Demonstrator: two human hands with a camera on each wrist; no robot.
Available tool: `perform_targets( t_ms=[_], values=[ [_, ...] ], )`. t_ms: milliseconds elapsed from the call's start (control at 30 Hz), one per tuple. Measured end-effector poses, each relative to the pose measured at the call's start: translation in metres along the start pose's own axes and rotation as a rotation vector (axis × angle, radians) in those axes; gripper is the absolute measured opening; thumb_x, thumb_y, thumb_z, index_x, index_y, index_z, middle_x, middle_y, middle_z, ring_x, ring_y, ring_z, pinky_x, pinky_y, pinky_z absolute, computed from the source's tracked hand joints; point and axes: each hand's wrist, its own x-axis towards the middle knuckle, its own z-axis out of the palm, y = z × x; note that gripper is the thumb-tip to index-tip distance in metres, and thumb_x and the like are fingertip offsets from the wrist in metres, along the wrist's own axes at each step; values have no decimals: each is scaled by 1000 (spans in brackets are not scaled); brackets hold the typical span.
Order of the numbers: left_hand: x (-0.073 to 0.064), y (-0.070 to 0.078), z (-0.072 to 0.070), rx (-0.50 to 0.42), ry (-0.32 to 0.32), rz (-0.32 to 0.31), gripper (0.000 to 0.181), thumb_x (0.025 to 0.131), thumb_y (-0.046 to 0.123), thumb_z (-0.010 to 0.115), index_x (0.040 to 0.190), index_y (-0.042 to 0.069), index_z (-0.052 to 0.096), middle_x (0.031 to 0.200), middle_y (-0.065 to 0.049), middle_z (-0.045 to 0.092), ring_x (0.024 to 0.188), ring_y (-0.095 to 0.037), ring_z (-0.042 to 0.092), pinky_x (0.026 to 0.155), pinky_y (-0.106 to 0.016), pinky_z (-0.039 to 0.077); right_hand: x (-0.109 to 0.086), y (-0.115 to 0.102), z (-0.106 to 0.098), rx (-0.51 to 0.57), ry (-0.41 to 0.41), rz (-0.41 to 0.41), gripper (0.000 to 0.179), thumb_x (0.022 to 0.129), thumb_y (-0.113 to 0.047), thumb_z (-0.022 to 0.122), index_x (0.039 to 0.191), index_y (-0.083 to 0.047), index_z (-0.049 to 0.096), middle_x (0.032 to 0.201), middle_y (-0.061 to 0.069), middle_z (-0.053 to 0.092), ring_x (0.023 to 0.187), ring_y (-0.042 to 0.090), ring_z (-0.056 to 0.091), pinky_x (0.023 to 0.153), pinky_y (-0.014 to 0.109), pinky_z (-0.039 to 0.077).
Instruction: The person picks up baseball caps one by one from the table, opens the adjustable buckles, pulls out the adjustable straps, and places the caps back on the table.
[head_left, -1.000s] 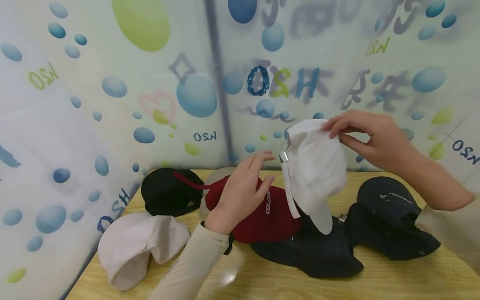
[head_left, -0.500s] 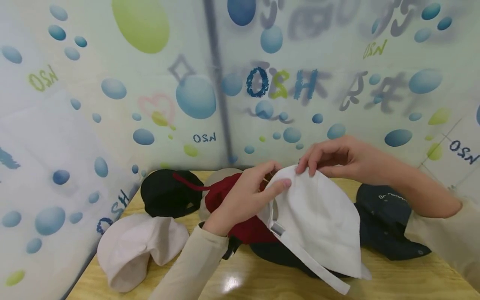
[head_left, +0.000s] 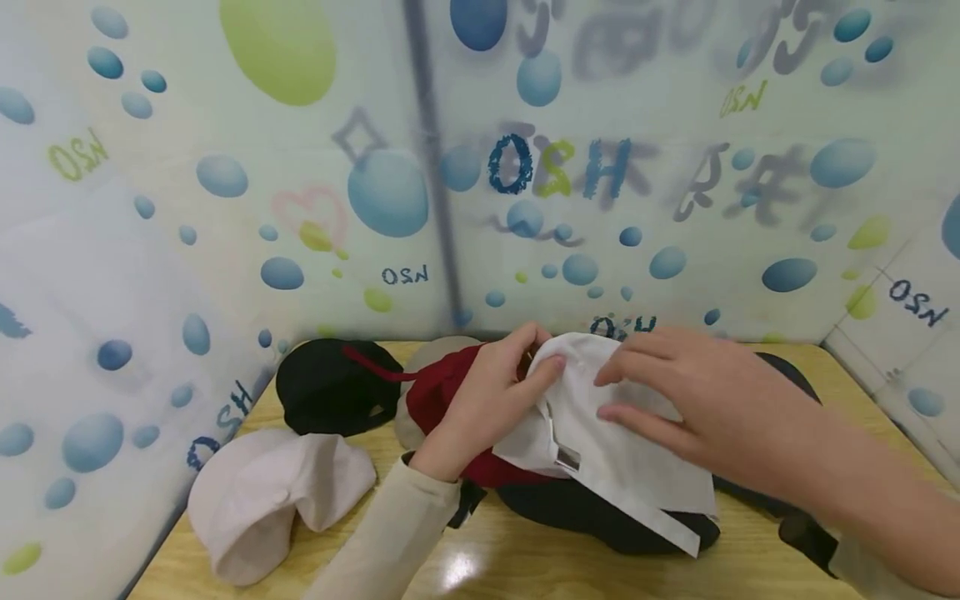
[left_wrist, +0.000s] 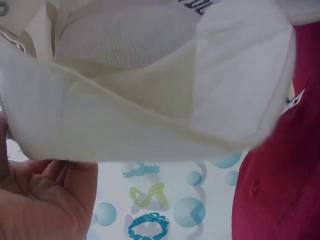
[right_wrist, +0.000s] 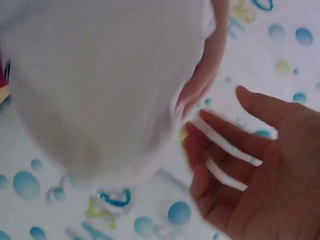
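Note:
A white baseball cap (head_left: 645, 471) hangs in the middle of the head view, its strap with a metal buckle (head_left: 567, 458) trailing downward. My left hand (head_left: 487, 404) pinches the cap's upper left part between thumb and fingers. To the right, my right hand (head_left: 712, 408) is held over the cap with fingers apart, and the right wrist view shows a gap between that hand and the white cloth. Behind the left hand lies a dark red cap (head_left: 442, 383), partly covered. A dark cap (head_left: 585, 517) sits under the white one.
A pale pink cap (head_left: 255, 500) lies at the left front of the wooden table (head_left: 480, 575), with a black cap (head_left: 330, 387) behind it. Another dark cap (head_left: 787, 371) is mostly hidden by the right arm. A bubble-printed backdrop (head_left: 390, 317) rises behind the table.
The white cap has come down and left from its raised position. The left hand has taken hold of it. The right hand has let go and moved off a little to the right.

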Motion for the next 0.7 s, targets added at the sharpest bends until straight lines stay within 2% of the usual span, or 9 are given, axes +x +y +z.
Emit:
perform_targets(
  t_ms=[100,200,300,400,533,700],
  values=[
    [0,0,1,-26,33,-6,9,100,20,59,99,11,58,75,-3,54,68,-14,50,62,-21,42,-9,-15,9,-122,-102,124,39,85,-66,64,94,-28,65,86,-13,59,70,4,50,57,24,45],
    [0,-1,3,-49,53,-9,9,100,19,59,100,9,58,79,-5,57,71,-15,51,64,-21,43,-13,-20,21,-156,-142,193,44,79,-67,69,88,-24,61,78,-11,55,66,5,46,55,23,41],
    [0,-1,4,-66,62,-7,10,100,19,59,101,9,58,82,-6,59,73,-15,51,66,-21,44,-14,-18,32,-95,-111,229,35,78,-54,78,87,-25,61,77,-13,56,67,4,46,55,23,41],
    [0,-3,6,-72,68,-1,11,100,20,59,101,9,58,84,-7,60,73,-14,52,66,-22,45,-13,-16,40,-43,-58,251,33,78,-47,81,89,-24,60,77,-13,55,65,3,44,54,22,40],
    [0,-4,6,-74,71,0,11,100,20,60,101,9,58,85,-7,61,74,-14,53,67,-22,46,-12,-16,49,-59,24,252,33,78,-41,83,89,-21,60,78,-10,53,67,6,42,54,22,39],
    [0,-6,6,-78,69,-5,13,99,20,62,103,9,58,89,-7,63,75,-14,54,68,-21,48,-10,-15,57,-58,110,221,22,81,-25,83,85,-19,63,80,-7,57,73,9,46,59,26,45]
  ],
)
